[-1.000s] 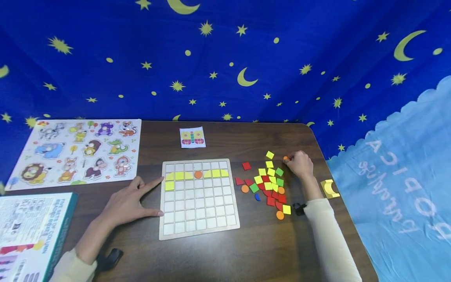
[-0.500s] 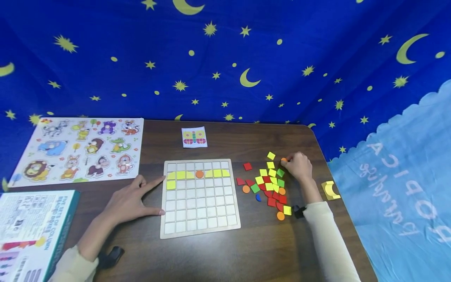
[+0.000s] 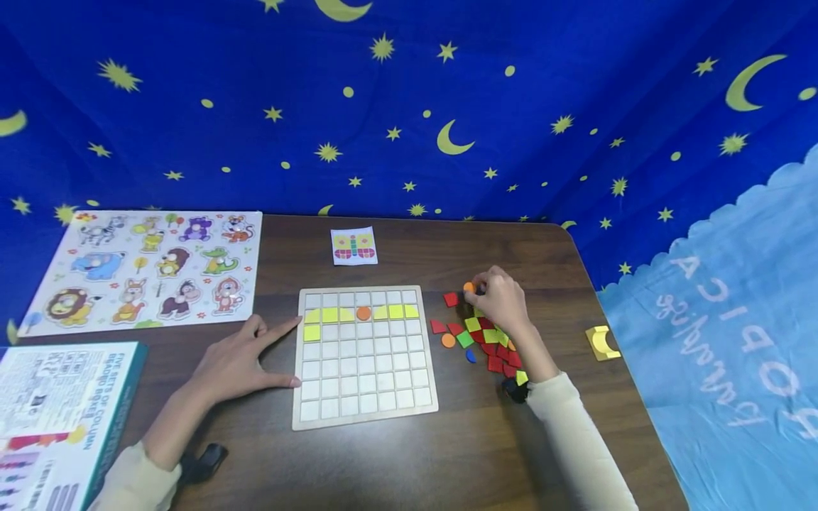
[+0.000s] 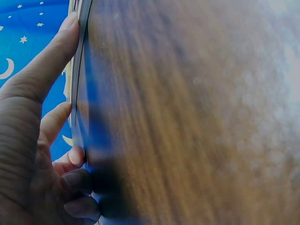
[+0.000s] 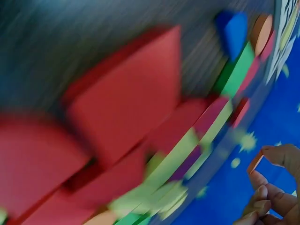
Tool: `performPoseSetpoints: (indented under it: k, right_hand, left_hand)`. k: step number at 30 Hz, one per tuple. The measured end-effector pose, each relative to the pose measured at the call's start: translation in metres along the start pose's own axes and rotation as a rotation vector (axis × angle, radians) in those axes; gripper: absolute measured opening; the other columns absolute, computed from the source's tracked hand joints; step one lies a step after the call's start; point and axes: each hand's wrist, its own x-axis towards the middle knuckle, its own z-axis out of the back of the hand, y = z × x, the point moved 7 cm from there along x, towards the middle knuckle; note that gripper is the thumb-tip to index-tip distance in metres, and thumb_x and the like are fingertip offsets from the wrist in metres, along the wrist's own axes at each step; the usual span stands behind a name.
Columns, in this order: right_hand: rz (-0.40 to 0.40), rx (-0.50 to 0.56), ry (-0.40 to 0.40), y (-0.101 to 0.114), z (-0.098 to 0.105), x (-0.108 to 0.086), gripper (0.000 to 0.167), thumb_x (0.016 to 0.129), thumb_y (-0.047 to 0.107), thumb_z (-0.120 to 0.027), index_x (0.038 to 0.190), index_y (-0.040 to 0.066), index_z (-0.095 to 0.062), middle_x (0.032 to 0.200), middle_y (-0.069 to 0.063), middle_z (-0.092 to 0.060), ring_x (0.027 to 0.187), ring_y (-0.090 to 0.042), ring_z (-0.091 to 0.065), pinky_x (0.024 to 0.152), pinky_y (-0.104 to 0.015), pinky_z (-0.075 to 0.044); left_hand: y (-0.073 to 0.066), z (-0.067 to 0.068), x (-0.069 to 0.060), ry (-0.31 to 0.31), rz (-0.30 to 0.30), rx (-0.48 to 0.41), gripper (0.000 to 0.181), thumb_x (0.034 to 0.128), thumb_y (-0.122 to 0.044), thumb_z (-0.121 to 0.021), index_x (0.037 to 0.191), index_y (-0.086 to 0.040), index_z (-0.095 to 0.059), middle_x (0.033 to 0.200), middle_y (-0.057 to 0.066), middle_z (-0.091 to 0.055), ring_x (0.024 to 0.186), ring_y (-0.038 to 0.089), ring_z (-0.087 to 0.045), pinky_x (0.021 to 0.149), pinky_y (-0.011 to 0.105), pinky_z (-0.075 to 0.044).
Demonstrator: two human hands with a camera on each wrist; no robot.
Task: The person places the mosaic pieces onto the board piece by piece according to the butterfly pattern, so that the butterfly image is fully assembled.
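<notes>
Between thumb and fingertips my right hand [image 3: 503, 299] pinches an orange disc [image 3: 469, 287], held above the far part of a loose pile of coloured tiles [image 3: 495, 350]. In the right wrist view the disc [image 5: 255, 161] is seen edge-on in the fingers. My left hand [image 3: 233, 363] touches the left edge of a wooden grid board [image 3: 364, 421] with a straight index finger and thumb spread apart. On the board, yellow pieces [image 3: 329, 314] and one orange disc [image 3: 363, 313] lie in the second row. Another yellow square [image 3: 312, 333] sits below at the left.
A small butterfly pattern card [image 3: 354, 246] lies behind the board. An animal picture board [image 3: 147, 270] and a box [image 3: 57, 419] occupy the left side. Near the right table edge lies a yellow piece with a curved cutout [image 3: 602, 343].
My right hand, pinching the orange disc, has moved left from the right side of the pile to above it, now covering some tiles. The left hand stays at the board's edge.
</notes>
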Motion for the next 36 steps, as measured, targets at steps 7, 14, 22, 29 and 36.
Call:
performPoseSetpoints:
  k: [7, 14, 22, 29, 36]
  right_hand:
    - [0.144, -0.024, 0.005, 0.054, -0.013, -0.002, 0.026, 0.08, 0.022, -0.081, 0.096, 0.003, -0.077, 0.081, -0.006, -0.054, 0.059, -0.016, -0.044, 0.051, -0.028, -0.032]
    - [0.284, -0.037, 0.057, 0.104, -0.032, -0.008, 0.028, 0.082, 0.026, -0.081, 0.099, 0.004, -0.076, 0.085, -0.005, -0.056, 0.059, -0.013, -0.048, 0.051, -0.027, -0.038]
    - [0.426, -0.057, 0.11, 0.15, -0.049, -0.014, 0.026, 0.083, 0.026, -0.078, 0.098, 0.005, -0.076, 0.09, -0.005, -0.062, 0.061, -0.011, -0.048, 0.052, -0.023, -0.04]
    - [0.474, -0.058, 0.161, 0.173, -0.063, -0.018, 0.026, 0.086, 0.03, -0.076, 0.101, 0.008, -0.077, 0.091, -0.002, -0.061, 0.064, -0.008, -0.047, 0.054, -0.022, -0.04]
    - [0.538, -0.06, 0.173, 0.192, -0.073, -0.023, 0.022, 0.086, 0.029, -0.075, 0.097, 0.01, -0.077, 0.086, 0.001, -0.058, 0.064, -0.005, -0.048, 0.054, -0.019, -0.039]
  left_hand:
    - [0.001, 0.001, 0.0, -0.005, -0.004, 0.0, 0.108, 0.063, -0.086, -0.065, 0.153, -0.031, -0.039, 0.096, 0.004, -0.036, 0.061, 0.015, -0.032, 0.049, 0.029, -0.025]
    - [0.002, 0.0, -0.001, -0.008, -0.006, -0.004, 0.108, 0.0634, -0.086, -0.066, 0.153, -0.032, -0.039, 0.097, 0.004, -0.037, 0.061, 0.015, -0.033, 0.049, 0.029, -0.026]
    - [0.0, -0.001, -0.001, -0.011, -0.01, -0.006, 0.107, 0.0636, -0.085, -0.066, 0.153, -0.033, -0.039, 0.097, 0.004, -0.037, 0.061, 0.014, -0.032, 0.048, 0.029, -0.026]
    - [0.0, -0.001, -0.001, -0.006, -0.007, -0.011, 0.107, 0.0633, -0.085, -0.066, 0.153, -0.034, -0.038, 0.097, 0.004, -0.036, 0.06, 0.014, -0.032, 0.048, 0.029, -0.026]
    - [0.0, -0.001, -0.001, -0.013, -0.014, -0.011, 0.107, 0.0629, -0.085, -0.067, 0.153, -0.033, -0.039, 0.096, 0.003, -0.036, 0.06, 0.014, -0.031, 0.048, 0.029, -0.025]
